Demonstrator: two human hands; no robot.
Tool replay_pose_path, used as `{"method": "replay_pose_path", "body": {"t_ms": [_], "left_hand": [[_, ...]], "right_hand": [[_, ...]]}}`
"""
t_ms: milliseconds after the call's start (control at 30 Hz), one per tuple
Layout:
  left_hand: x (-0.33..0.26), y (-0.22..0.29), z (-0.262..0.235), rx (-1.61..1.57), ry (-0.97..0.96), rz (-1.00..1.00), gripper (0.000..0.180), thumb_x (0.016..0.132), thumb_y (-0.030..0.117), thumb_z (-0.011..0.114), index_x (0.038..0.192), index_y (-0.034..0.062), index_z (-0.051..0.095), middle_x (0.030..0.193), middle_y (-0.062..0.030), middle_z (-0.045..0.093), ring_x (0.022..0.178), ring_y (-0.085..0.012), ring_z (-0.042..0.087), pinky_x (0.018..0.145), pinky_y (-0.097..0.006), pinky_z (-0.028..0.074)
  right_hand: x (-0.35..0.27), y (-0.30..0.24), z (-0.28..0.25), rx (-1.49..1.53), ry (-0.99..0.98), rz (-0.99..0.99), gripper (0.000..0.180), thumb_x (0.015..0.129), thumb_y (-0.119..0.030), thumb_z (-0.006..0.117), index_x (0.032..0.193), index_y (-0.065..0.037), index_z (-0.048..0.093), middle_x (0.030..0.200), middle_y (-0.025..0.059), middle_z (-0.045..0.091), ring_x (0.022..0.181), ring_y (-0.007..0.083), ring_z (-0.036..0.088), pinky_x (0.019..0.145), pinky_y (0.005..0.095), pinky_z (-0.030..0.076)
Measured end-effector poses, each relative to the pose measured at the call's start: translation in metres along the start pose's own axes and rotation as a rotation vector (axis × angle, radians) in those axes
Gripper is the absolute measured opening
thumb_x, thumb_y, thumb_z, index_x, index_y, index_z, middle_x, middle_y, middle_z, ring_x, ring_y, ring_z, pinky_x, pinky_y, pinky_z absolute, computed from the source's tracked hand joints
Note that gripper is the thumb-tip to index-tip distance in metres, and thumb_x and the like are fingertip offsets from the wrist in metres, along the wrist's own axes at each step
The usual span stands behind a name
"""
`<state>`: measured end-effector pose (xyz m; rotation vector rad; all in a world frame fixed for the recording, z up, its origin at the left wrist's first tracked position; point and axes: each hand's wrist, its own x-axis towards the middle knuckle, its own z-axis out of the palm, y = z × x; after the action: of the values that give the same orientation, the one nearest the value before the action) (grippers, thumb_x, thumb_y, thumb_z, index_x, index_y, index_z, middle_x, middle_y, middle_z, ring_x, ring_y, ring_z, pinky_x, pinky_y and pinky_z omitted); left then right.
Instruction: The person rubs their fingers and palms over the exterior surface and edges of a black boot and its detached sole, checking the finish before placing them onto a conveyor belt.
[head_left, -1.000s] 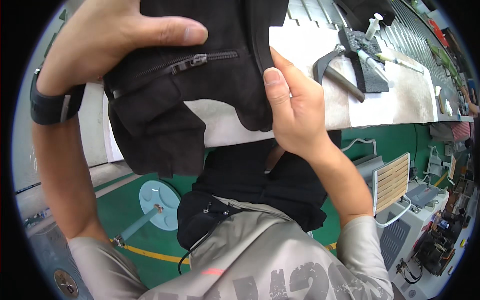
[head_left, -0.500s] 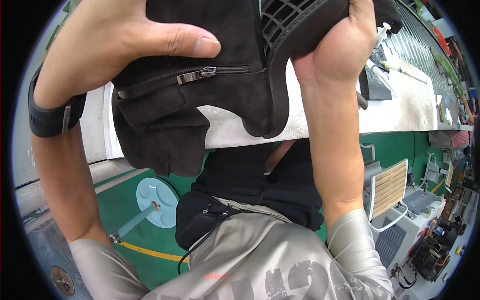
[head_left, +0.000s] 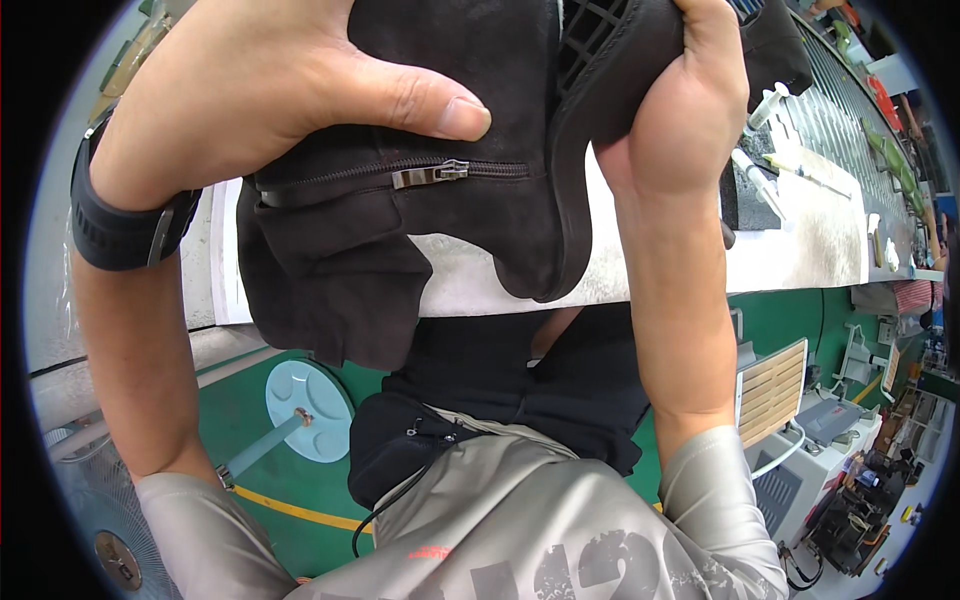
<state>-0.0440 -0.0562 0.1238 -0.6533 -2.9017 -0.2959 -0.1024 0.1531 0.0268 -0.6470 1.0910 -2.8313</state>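
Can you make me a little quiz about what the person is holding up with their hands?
1. True or false: the zipper pull on the dark suede boot lies just below the left hand's thumb.
2. Which hand grips the boot's grooved sole? A) left hand B) right hand C) neither
3. Fill in: the syringes lie on the white ____ behind the boot.

Key:
1. True.
2. B: the right hand wraps around the sole end, while the left hand holds the shaft.
3. Worktable.
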Motion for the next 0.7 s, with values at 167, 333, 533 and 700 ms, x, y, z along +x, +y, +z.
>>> {"method": "replay_pose_path", "body": {"t_ms": [167,333,533,700], "left_hand": [[-0.002,-0.006,0.002,-0.006,0.024,0.008,0.085,0.073,0.04,0.1,0.13,-0.0111,0.064,0.115,-0.021,0.073,0.111,-0.0312,0.07,0.1,-0.039,0.053],[-0.002,-0.004,0.001,-0.001,0.064,0.026,0.086,0.072,0.039,0.1,0.132,-0.0113,0.063,0.116,-0.0212,0.073,0.112,-0.0316,0.07,0.102,-0.039,0.053],[-0.004,0.0,0.005,-0.01,0.138,0.083,0.078,0.066,0.04,0.101,0.116,-0.0071,0.065,0.093,-0.0221,0.067,0.09,-0.0406,0.066,0.085,-0.042,0.054],[-0.005,0.006,-0.002,-0.075,0.043,0.018,0.076,0.065,0.042,0.101,0.11,-0.0056,0.063,0.089,-0.0242,0.065,0.085,-0.0432,0.064,0.078,-0.045,0.052]], "right_hand": [[0.003,-0.006,0.009,-0.145,-0.014,0.01,0.038,0.111,-0.025,0.048,0.121,0.006,0.068,0.103,0.0122,0.075,0.089,0.0168,0.07,0.085,0.0295,0.055],[0.004,-0.004,0.008,-0.438,-0.075,-0.154,0.036,0.111,-0.023,0.051,0.114,0.006,0.072,0.101,0.0099,0.075,0.087,0.0123,0.067,0.083,0.0258,0.052],[0.012,-0.007,0.002,-0.681,-0.133,-0.216,0.035,0.111,-0.022,0.053,0.122,0.004,0.075,0.106,0.0103,0.079,0.092,0.0123,0.072,0.089,0.0252,0.056],[0.004,-0.016,0.011,-0.685,-0.097,-0.156,0.033,0.108,-0.017,0.054,0.114,0.006,0.077,0.102,0.0085,0.078,0.091,0.0101,0.069,0.088,0.0235,0.054]]}}
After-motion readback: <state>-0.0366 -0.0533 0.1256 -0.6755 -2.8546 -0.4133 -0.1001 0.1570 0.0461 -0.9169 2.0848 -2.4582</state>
